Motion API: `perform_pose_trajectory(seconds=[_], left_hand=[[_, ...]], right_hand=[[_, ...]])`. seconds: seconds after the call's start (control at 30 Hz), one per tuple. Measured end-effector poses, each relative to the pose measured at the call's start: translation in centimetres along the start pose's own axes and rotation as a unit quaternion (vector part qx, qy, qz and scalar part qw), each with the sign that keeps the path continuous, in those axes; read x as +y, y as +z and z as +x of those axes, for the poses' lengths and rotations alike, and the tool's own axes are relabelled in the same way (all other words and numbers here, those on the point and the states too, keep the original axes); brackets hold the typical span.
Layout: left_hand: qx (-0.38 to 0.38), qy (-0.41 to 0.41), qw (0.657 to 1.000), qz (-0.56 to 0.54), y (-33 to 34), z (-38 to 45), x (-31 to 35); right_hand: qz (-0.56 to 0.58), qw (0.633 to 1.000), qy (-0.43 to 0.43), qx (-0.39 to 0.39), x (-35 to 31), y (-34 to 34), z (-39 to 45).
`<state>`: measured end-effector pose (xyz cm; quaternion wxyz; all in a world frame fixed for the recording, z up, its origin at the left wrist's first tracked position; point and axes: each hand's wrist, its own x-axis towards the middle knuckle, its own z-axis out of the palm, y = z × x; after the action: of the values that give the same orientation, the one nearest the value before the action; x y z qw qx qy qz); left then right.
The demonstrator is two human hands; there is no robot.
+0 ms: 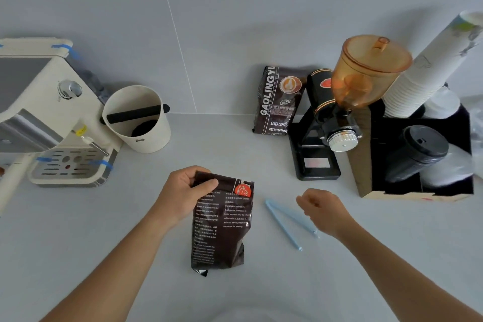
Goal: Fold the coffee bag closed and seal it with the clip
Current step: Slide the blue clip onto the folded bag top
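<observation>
Coffee bag (222,219) lies on pale desk (261,154) at centre, w/ printed back up and top end folded over toward 12 o'clock. Left hand (184,192) grips that folded top, thumb across the front, fingers curled behind. Blue clip (288,221) on desk at 3 o'clock of bag, near but apart, arms spread in a V w/ hinge toward 11 o'clock. Right hand (322,208) above clip's right arm, fingers loosely curled, holding nothing; contact w/ clip unclear, prob. just over it. Second coffee bag (278,100) stands vs wall at 1 o'clock, touching black grinder (337,112). Knock box (137,119) and espresso machine (49,112) at 10 o'clock. Cup holder (418,154) at 2 o'clock.
</observation>
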<state>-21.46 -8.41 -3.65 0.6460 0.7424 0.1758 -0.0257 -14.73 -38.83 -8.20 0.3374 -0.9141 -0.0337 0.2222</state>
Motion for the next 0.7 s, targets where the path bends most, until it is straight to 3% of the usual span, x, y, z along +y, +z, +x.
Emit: perform_pose_trajectory(seconds=[0.37,0.7], left_hand=[[0.022,0.003,1.000,0.003,0.4,0.8,-0.4],[0.017,-0.011,1.000,-0.009,0.4,0.7,-0.2]], right_hand=[[-0.218,0.974,-0.067,0.004,2.7,4.6,-1.0],[-0.207,0.977,-0.047,0.019,2.9,5.6,0.6]])
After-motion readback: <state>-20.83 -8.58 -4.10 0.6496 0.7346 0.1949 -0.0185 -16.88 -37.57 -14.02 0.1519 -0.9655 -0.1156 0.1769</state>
